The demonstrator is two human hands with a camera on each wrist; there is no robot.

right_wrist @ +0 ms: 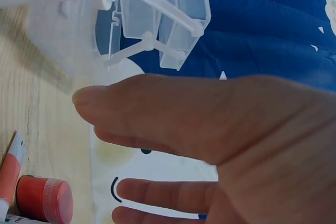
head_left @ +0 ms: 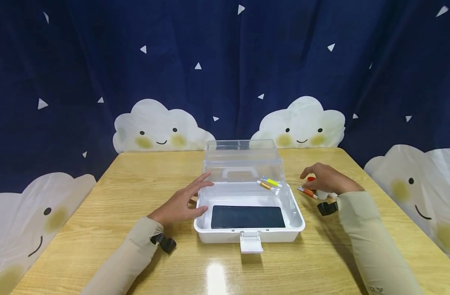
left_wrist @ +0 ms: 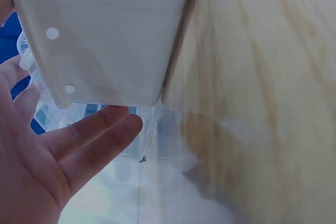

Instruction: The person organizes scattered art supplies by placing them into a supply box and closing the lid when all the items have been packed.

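A white plastic box (head_left: pixel 295 213) stands open at the table's middle, its clear lid (head_left: pixel 241 157) raised behind. Inside lie a dark rectangular pad (head_left: pixel 247 216) and, on a clear tray, a yellow tube (head_left: pixel 272 182) and a gold tube (head_left: pixel 266 186). My left hand (head_left: pixel 180 203) lies with straight fingers against the box's left side; in the left wrist view the left hand (left_wrist: pixel 68 145) sits under the white box (left_wrist: pixel 105 30). My right hand (head_left: pixel 326 180) hovers with relaxed fingers over a red cap (head_left: pixel 311 179) and an orange tube (head_left: pixel 307 192) to the right of the box. The right hand (right_wrist: pixel 210 129) holds nothing, with the red cap (right_wrist: pixel 44 199) below it.
The wooden table (head_left: pixel 118 192) is backed by a dark blue curtain with cloud figures (head_left: pixel 158 127). The box's latch (head_left: pixel 250 242) hangs toward the front edge. A small brown item (head_left: pixel 192 201) lies by my left hand. Black wrist cameras (head_left: pixel 327 208) sit on both sleeves.
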